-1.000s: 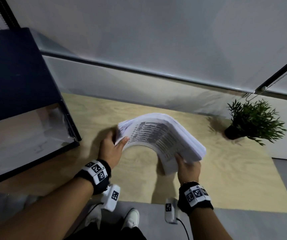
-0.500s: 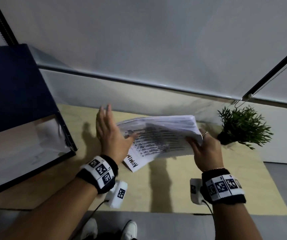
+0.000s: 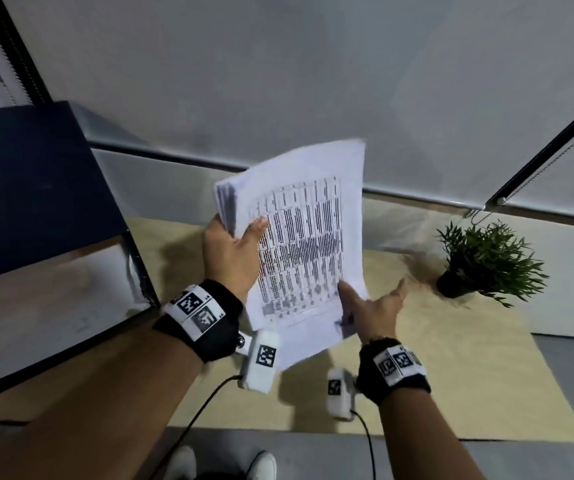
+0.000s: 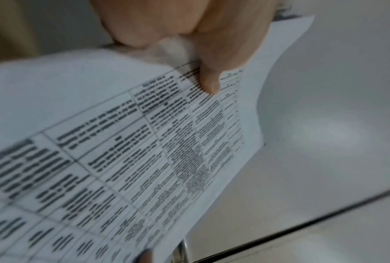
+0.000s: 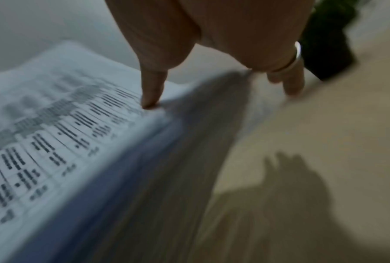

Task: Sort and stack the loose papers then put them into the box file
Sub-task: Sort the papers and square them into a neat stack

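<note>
- Left hand (image 3: 232, 252): grips the stack of papers (image 3: 308, 233) at its upper left edge, thumb across the printed top sheet, the other fingers behind the stack and hidden; the left wrist view shows the thumb (image 4: 208, 78) pressed onto the printed table.
- Right hand (image 3: 375, 306): fingers extended and spread, at the lower right corner of the stack; in the right wrist view the thumb tip (image 5: 151, 99) touches the top sheet beside the fanned page edges, the other fingers lying straight under or behind the stack; a ring (image 5: 296, 55) shows on one finger.
- Stack of papers: held tilted above the wooden table (image 3: 452, 375), clear of its surface, between the two hands; top sheet bears a printed table, blurred.
- Box file (image 3: 36, 209): dark blue, at the left of the table, lid raised; its pale interior (image 3: 43, 299) shows no distinct contents.
- Potted plant (image 3: 486, 261): on the table at the right, well apart from the stack.
</note>
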A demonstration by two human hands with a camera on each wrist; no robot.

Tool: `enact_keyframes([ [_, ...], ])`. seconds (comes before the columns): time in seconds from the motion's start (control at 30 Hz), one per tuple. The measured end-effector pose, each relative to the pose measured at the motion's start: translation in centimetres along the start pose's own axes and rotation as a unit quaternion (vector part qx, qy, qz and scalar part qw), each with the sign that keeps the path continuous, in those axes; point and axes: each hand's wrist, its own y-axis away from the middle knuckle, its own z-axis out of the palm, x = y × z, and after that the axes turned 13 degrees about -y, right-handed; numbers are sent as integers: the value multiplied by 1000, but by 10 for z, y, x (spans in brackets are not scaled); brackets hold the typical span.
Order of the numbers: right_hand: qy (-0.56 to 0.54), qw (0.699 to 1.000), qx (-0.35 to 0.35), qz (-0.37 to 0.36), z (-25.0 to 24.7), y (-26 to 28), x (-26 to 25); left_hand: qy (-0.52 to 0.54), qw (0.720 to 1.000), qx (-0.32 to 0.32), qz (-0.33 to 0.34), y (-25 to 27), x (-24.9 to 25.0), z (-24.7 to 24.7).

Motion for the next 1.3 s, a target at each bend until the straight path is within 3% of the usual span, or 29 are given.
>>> enact_keyframes([
  [0.03, -94, 992, -16, 86, 1, 3, 14, 45, 998, 5, -32, -2, -4, -1],
  [0.1, -234, 947, -65, 208, 1, 4, 41, 117, 989, -1, -86, 2, -9, -1],
  [0.2, -321, 906, -123, 245, 2, 16, 50, 171, 970, -23, -172, 9, -20, -2],
  [0.27, -321, 906, -116, 252, -1, 17, 54, 179, 955, -33, -236, 12, -40, 0],
  [0.37, -211, 942, -60, 255, -9, 10, 71, 158, 924, -43, -346, 12, -90, -2],
  [0.43, -18, 974, -48, 221, -13, 4, 84, 98, 909, -58, -402, 17, -130, -9],
  [0.5, 198, 965, -45, 163, -19, 2, 93, -3, 893, -77, -444, 28, -165, -21],
  [0.57, 272, 954, -33, 123, -30, -6, 101, -68, 896, -73, -432, 35, -189, -34],
  [0.63, 294, 950, -32, 97, -39, -17, 110, -111, 919, -66, -373, 33, -194, -41],
  [0.7, 282, 954, -60, 87, -40, -25, 114, -210, 924, -124, -295, 27, -189, -41],
  [0.77, 222, 967, -85, 89, -34, -24, 111, -326, 895, -200, -229, 17, -180, -36],
  [0.87, 147, 980, -87, 102, -29, -21, 111, -458, 837, -241, -180, 1, -182, -37],
  [0.97, 192, 973, -95, 88, -33, -20, 124, -514, 806, -242, -163, -7, -181, -35],
  [1.07, 204, 969, -125, 55, -30, -14, 118, -506, 808, -244, -175, -11, -178, -29],
  [1.2, 204, 966, -157, 37, -37, -18, 110, -458, 809, -292, -223, -18, -184, -38],
  [1.3, 128, 971, -183, 84, -27, -9, 112, -468, 811, -281, -209, -12, -191, -45],
])
